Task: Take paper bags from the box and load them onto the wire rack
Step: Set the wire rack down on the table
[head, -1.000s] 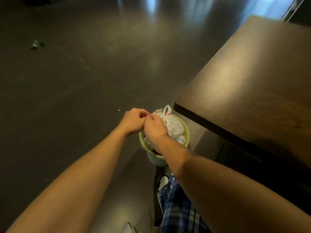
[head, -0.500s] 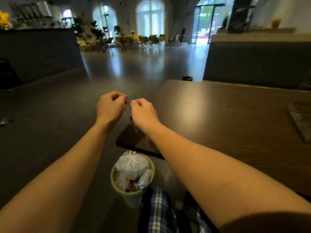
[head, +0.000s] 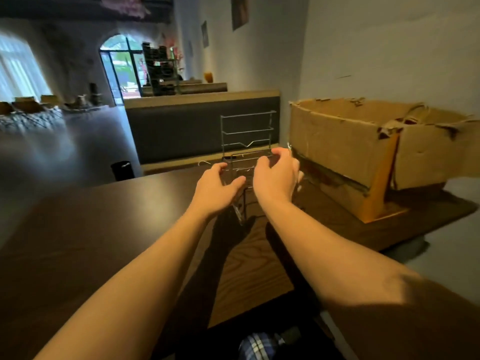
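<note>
No bag is loaded: the wire rack (head: 246, 141) shows bare tiers, so as far as can be judged the task stands at its very start, with every bag yet to be taken and racked. The rack stands upright near the far edge of the dark wooden table (head: 104, 229), just left of the cardboard box (head: 350, 152). It is a thin grey wire frame with horizontal bars, one of them notched in a shallow V. The box is worn and torn along its rim, resting tilted on the table's right end; twisted paper handles (head: 420, 113) of what appear to be paper bags show over its top edge, their number not determinable. The left hand (head: 218, 188) and right hand (head: 278, 175) are held apart at the rack's lower front, fingers loosely curled; whether either actually grips the wire cannot be told through the blur.
</note>
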`<action>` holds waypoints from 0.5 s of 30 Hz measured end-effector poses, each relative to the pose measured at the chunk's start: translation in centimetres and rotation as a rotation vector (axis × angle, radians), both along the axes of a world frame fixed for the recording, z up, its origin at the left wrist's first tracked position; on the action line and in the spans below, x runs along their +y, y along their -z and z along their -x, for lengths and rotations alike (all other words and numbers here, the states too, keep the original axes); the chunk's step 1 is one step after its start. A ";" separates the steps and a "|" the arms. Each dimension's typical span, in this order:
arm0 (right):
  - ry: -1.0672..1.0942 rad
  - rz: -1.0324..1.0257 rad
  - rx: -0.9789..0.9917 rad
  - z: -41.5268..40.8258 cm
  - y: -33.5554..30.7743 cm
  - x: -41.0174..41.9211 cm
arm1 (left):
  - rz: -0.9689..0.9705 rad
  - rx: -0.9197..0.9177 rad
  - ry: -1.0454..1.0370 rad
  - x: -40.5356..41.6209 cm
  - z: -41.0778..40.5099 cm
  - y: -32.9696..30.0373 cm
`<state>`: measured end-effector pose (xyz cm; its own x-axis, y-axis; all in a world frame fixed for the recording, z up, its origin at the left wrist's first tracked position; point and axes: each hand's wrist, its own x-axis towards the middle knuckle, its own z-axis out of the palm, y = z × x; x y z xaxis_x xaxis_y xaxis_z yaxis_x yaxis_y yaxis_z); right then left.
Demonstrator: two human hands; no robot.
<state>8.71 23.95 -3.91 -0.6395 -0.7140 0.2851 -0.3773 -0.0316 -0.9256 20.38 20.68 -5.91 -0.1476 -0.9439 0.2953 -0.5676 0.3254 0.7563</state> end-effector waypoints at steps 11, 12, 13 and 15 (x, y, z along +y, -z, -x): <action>-0.159 -0.352 -0.223 7.2 3.0 -2.4 | -0.016 0.073 0.015 -3.9 2.9 1.9; -0.181 -0.350 -0.217 6.5 2.9 -2.7 | -0.008 0.063 -0.002 -4.1 2.1 1.8; -0.194 -0.349 -0.215 5.8 2.9 -3.0 | -0.001 0.048 -0.020 -4.2 1.2 1.7; -0.242 -0.364 -0.200 3.3 2.6 -3.5 | 0.005 0.022 -0.061 -4.2 -1.3 1.3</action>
